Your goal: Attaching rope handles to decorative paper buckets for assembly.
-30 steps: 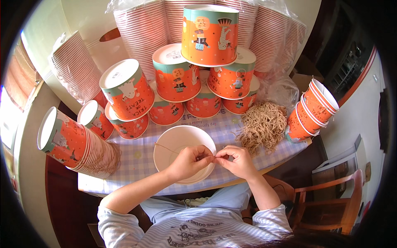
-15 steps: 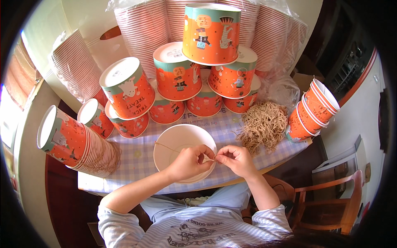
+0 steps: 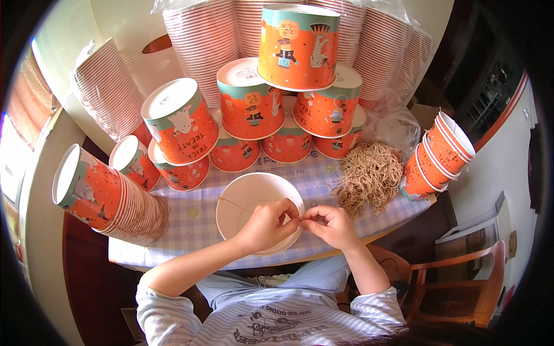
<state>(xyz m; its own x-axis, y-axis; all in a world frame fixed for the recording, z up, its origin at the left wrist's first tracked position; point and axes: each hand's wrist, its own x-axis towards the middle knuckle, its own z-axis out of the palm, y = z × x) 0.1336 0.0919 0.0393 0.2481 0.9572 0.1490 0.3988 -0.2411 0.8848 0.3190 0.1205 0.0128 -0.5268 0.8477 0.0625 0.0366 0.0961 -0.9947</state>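
A white paper bucket [image 3: 228,190] stands in front of me with its mouth facing up. Over its near right rim, my left hand [image 3: 266,226] is closed in a pinch on a piece of tan twine [image 3: 233,203], whose free end sticks out to the left across the bucket. My right hand [image 3: 330,225] also pinches, its fingertips meeting the left ones at the right side of the rim. The bit of twine between the fingertips is mostly hidden. A tangled pile of the same twine [image 3: 370,176] lies on the table beyond my right hand.
Upside-down orange buckets [image 3: 251,112] are stacked behind the white one. Nested buckets lean at the left [image 3: 124,199] and right [image 3: 437,153]. Tall wrapped stacks [image 3: 202,40] rise at the back. A checked cloth [image 3: 190,216] covers the table; a wooden chair [image 3: 456,282] stands at right.
My fingertips have come slightly closer together, covering the short length of twine that showed between them. The whole view has shifted a little; the buckets and the twine pile stay in place.
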